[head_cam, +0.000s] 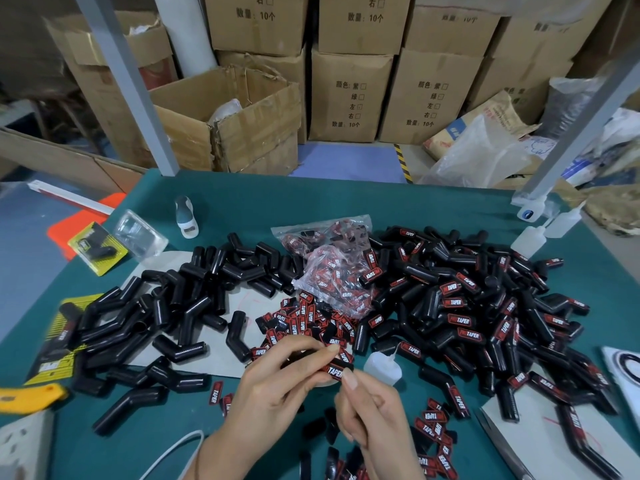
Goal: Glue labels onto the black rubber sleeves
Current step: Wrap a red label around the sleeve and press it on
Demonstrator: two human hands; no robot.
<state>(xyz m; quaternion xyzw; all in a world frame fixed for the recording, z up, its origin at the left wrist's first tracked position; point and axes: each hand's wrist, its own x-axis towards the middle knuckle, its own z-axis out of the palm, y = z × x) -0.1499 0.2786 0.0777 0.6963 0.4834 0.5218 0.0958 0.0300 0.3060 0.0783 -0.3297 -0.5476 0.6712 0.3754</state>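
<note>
My left hand (273,386) grips a black rubber sleeve (304,358) near the front middle of the green table (381,202). My right hand (370,407) pinches the red-and-black label (336,370) against that sleeve with thumb and fingers. A small white glue bottle (382,367) stands just right of my hands. Unlabelled black sleeves (180,306) are heaped on the left, labelled ones (485,313) on the right. Loose labels (304,320) lie between them and in front of me (433,427).
Clear bags of labels (332,268) sit at the middle. More glue bottles (540,233) stand at the back right, a white tube (185,216) at the back left. A yellow cutter (31,396) lies at the left edge. Cardboard boxes (349,95) are stacked behind the table.
</note>
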